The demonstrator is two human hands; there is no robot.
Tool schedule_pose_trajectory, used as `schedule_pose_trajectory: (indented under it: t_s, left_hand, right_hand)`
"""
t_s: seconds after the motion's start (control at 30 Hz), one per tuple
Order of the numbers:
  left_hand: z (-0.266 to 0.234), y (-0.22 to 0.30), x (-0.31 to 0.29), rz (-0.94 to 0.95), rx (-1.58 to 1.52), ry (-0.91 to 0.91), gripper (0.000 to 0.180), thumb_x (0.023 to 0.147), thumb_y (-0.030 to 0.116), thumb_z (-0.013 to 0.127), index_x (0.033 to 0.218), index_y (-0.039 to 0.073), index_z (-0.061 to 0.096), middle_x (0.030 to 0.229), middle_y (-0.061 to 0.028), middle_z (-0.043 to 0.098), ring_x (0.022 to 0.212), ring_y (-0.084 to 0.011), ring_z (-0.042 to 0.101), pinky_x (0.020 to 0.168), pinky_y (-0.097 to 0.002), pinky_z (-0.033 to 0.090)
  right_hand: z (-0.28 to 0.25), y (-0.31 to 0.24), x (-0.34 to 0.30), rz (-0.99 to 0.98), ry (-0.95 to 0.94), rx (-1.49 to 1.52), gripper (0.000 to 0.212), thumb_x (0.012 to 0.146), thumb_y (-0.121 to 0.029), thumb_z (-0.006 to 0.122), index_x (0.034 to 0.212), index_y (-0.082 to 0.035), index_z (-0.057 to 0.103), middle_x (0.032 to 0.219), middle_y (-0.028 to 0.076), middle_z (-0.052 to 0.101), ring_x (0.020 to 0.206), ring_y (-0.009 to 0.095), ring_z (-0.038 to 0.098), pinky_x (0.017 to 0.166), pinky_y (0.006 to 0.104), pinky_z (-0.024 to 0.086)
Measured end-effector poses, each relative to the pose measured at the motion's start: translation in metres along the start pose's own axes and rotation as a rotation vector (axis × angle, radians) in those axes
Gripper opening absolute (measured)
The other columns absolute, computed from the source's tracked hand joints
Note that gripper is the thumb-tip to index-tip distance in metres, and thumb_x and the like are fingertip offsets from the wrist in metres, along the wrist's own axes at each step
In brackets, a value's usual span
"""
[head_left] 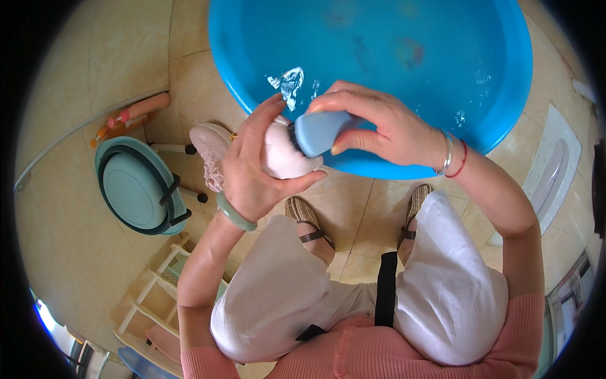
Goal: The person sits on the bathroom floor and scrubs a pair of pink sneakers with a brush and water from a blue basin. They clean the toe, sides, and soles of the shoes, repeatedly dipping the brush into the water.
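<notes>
My left hand (pixel 246 167), a green bangle at its wrist, is wrapped round a pale pink shoe (pixel 284 155) over the near left rim of the blue basin (pixel 372 169). In my right hand (pixel 391 123) is a scrubbing brush (pixel 320 131) with a light blue handle. Its dark bristles press against the side of the shoe. Much of the shoe is hidden by my hands and the brush. Water fills the basin, and white foam (pixel 290 83) floats near its left side. Blurry dark and reddish shapes show in the water.
Another pink laced shoe (pixel 211 145) is on the tiled floor left of the basin. Farther left, a folded teal basin (pixel 136 189) leans by the wall, below orange and pink items (pixel 136 110). A cream rack (pixel 151 294) stands at lower left. My sandalled feet (pixel 309 221) are below the basin.
</notes>
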State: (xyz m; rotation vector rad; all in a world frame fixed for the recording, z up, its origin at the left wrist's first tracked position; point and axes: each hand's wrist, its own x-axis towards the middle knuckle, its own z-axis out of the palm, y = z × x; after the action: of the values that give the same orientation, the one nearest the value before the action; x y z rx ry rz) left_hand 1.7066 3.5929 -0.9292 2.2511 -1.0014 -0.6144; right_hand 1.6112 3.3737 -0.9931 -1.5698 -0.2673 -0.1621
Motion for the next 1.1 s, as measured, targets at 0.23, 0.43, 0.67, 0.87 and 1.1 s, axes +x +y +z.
schedule_pose_trajectory:
  t_s: [0.23, 0.43, 0.67, 0.87, 1.1]
  left_hand:
    - [-0.005, -0.006, -0.002, 0.035, -0.054, 0.026, 0.104, 0.059, 0.038, 0.098, 0.145, 0.006, 0.048, 0.148, -0.0153, 0.053, 0.132, -0.0290, 0.056, 0.108, -0.0402, 0.046]
    - [-0.003, -0.007, -0.001, 0.061, -0.065, 0.020, 0.106, 0.058, 0.041, 0.099, 0.145, 0.005, 0.047, 0.148, -0.0154, 0.053, 0.129, -0.0293, 0.057, 0.107, -0.0406, 0.047]
    - [-0.005, 0.000, -0.004, -0.061, -0.084, -0.001, 0.099, 0.057, 0.036, 0.099, 0.139, 0.004, 0.052, 0.145, -0.0187, 0.054, 0.128, -0.0354, 0.058, 0.106, -0.0437, 0.050]
    - [-0.001, -0.006, -0.003, 0.048, -0.070, 0.028, 0.101, 0.058, 0.034, 0.099, 0.141, 0.003, 0.051, 0.144, -0.0185, 0.054, 0.129, -0.0347, 0.057, 0.107, -0.0437, 0.049]
    - [-0.006, -0.033, -0.019, 0.045, -0.453, 0.065, 0.108, 0.058, 0.033, 0.100, 0.146, 0.002, 0.044, 0.151, -0.0182, 0.047, 0.140, -0.0302, 0.047, 0.116, -0.0440, 0.037]
  right_hand:
    - [-0.020, 0.023, -0.009, 0.207, -0.033, -0.433, 0.036, 0.092, -0.020, 0.071, 0.124, -0.007, 0.061, 0.114, 0.009, 0.061, 0.102, 0.030, 0.062, 0.086, 0.0388, 0.053]
    - [-0.032, 0.030, -0.021, 0.277, -0.012, -0.601, 0.036, 0.093, -0.022, 0.071, 0.124, -0.007, 0.061, 0.118, 0.010, 0.062, 0.102, 0.032, 0.062, 0.087, 0.0396, 0.053]
    - [-0.009, -0.012, 0.005, 0.087, 0.051, -0.019, 0.038, 0.093, -0.012, 0.070, 0.129, -0.007, 0.060, 0.117, 0.010, 0.063, 0.105, 0.028, 0.064, 0.090, 0.0353, 0.052]
    - [0.001, -0.004, 0.001, 0.137, -0.044, 0.078, 0.041, 0.091, -0.008, 0.071, 0.130, -0.007, 0.060, 0.117, 0.008, 0.063, 0.104, 0.026, 0.063, 0.089, 0.0348, 0.052]
    - [-0.021, 0.010, -0.018, 0.241, -0.052, -0.457, 0.038, 0.094, -0.020, 0.068, 0.129, -0.008, 0.058, 0.109, 0.011, 0.060, 0.099, 0.030, 0.061, 0.084, 0.0396, 0.052]
